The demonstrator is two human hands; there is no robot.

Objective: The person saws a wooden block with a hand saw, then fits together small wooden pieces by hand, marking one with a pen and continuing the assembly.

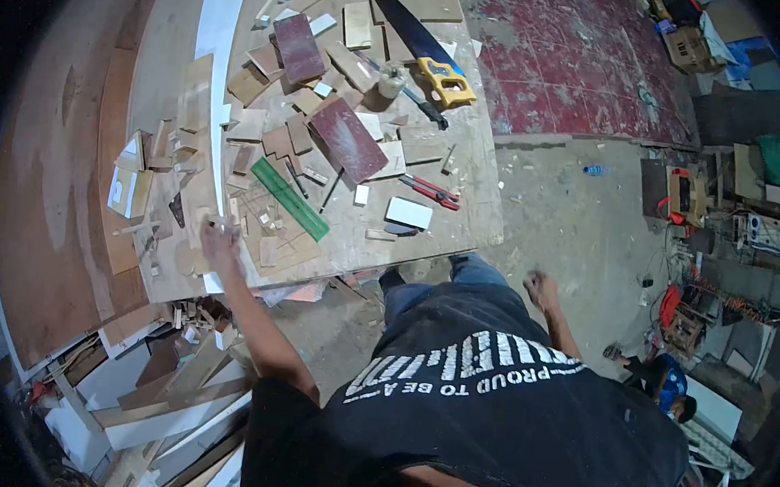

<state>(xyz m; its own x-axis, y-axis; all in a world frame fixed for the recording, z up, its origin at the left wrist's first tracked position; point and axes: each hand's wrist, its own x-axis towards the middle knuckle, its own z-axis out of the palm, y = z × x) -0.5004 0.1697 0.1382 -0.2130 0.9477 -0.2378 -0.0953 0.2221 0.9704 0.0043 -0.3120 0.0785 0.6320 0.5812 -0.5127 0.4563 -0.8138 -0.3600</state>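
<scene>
My left hand (pixel 221 244) is over the near left part of the workbench (pixel 463 221), at the lower end of a long white strip (pixel 217 144). Its fingers are blurred, so their grip on the strip does not show clearly. Right of this hand lie a thin wooden board (pixel 287 248) with small wood bits on it and a green ruler (pixel 290 200). My right hand (pixel 542 291) hangs beside my body, away from the bench. Its fingers are curled, and I see nothing in them.
A handsaw (pixel 424 49), red-handled pliers (pixel 431 192), a jar (pixel 391 81), two dark red blocks (pixel 349 141) and wood offcuts lie on the bench. Scrap boards (pixel 174 409) are piled below left. A person (pixel 667 385) sits at the lower right, near cluttered shelves.
</scene>
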